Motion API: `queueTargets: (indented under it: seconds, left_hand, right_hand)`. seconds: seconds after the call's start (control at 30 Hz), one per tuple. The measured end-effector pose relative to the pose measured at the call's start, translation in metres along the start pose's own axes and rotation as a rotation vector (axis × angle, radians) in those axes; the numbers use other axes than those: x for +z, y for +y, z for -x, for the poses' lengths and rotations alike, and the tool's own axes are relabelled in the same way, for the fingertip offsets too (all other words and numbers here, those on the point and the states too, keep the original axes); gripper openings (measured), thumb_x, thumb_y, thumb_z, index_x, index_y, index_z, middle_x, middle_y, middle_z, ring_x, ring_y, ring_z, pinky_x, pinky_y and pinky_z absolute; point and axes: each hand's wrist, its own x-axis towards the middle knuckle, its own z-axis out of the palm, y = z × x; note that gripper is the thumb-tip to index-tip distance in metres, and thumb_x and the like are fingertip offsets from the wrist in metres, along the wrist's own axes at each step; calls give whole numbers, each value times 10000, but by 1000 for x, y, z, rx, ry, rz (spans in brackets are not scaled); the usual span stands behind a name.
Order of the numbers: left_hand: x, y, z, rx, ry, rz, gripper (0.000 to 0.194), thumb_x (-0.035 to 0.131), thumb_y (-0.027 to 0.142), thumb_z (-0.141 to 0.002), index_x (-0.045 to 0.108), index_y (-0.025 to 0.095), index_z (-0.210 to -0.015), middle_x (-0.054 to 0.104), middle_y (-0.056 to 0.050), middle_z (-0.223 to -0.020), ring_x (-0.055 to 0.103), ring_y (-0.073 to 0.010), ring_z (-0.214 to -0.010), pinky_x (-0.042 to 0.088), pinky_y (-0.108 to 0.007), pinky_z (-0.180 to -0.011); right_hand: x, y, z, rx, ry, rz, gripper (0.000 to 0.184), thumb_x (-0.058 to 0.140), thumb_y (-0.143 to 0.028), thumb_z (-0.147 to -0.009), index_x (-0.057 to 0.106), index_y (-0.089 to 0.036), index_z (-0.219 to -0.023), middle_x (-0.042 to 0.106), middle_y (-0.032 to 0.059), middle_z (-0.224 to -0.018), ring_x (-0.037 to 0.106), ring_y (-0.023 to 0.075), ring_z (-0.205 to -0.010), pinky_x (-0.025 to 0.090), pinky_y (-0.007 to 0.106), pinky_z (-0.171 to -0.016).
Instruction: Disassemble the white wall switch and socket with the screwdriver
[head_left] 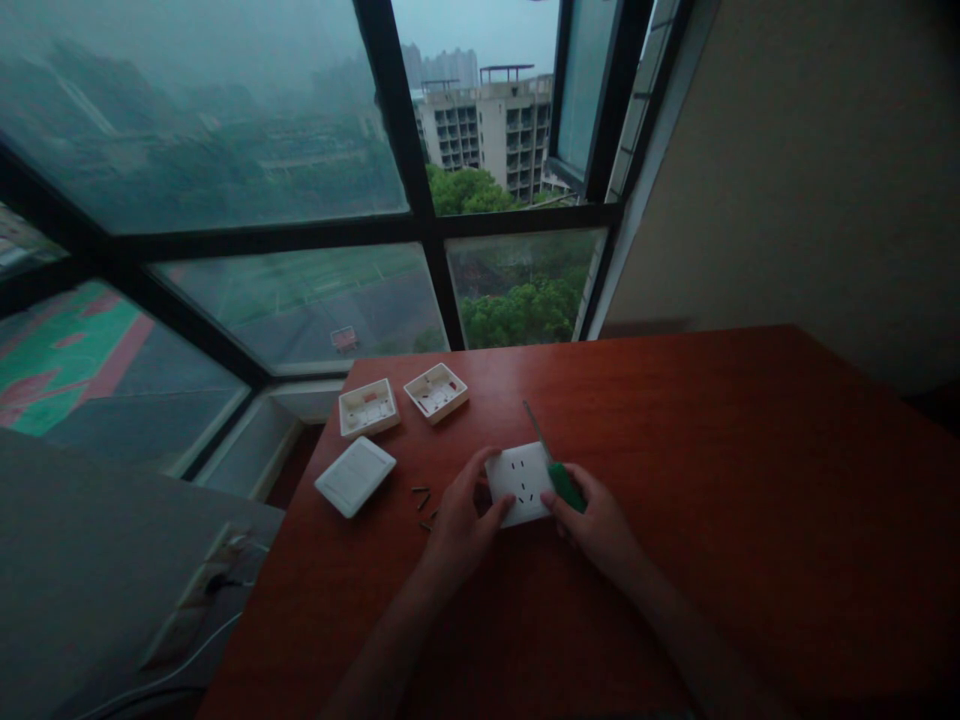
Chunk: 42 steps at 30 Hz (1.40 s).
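A white wall socket plate (519, 482) lies on the red-brown table (675, 450) in front of me. My left hand (463, 520) pinches its left edge with thumb and fingers. My right hand (596, 522) touches the plate's right edge while gripping a green-handled screwdriver (559, 475), whose metal shaft points away from me and to the left.
Two open white mounting boxes (367, 407) (436, 391) sit near the table's far left edge. A white switch plate (355, 475) lies closer, with several small dark screws (422, 497) beside it. Large windows rise beyond the table; a beige wall stands on the right.
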Motion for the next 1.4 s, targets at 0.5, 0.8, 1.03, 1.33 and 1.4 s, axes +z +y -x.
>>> queueTargets:
  seconds: [0.5, 0.8, 1.03, 1.33, 1.4]
  left_hand:
    - [-1, -1, 0, -12, 98, -110, 370, 558, 288, -844, 522, 175, -1195, 641, -48, -963, 621, -184, -769, 511, -302, -681]
    - [-8, 3, -2, 117, 116, -363, 341, 589, 247, -836, 527, 185, -1166, 568, -99, -1148, 607, -238, -966, 507, -400, -839]
    - [-9, 13, -7, 335, -138, -661, 762, 776, 246, -666, 438, 261, -1349, 443, -115, -1405, 421, -333, -1271, 349, -509, -1056]
    - [-52, 9, -28, 253, 114, -938, 683, 727, 314, -725, 448, 196, -1337, 482, -158, -1342, 451, -366, -1201, 377, -507, -986]
    - [-66, 4, -32, 207, 154, -1004, 669, 710, 347, -745, 447, 172, -1334, 491, -167, -1326, 464, -371, -1179, 387, -501, -971]
  right_hand:
    - [2, -2, 1, -44, 22, 84, 231, 594, -367, -797, 545, -184, -930, 565, -24, -659, 531, 126, -499, 413, 245, -470]
    - [3, -6, -3, -29, -8, 73, 263, 587, -382, -801, 555, -186, -973, 566, -25, -670, 513, 119, -473, 403, 238, -441]
    - [12, -12, -11, -31, -62, 16, 285, 593, -398, -802, 567, -177, -982, 591, -15, -709, 508, 107, -479, 398, 224, -423]
    - [-1, -12, -9, -92, -44, 51, 260, 518, -426, -862, 569, -180, -929, 646, 19, -758, 535, 118, -533, 416, 240, -487]
    - [-4, -11, -7, -98, -43, 66, 245, 524, -416, -862, 579, -181, -904, 641, 17, -730, 540, 126, -549, 423, 248, -510]
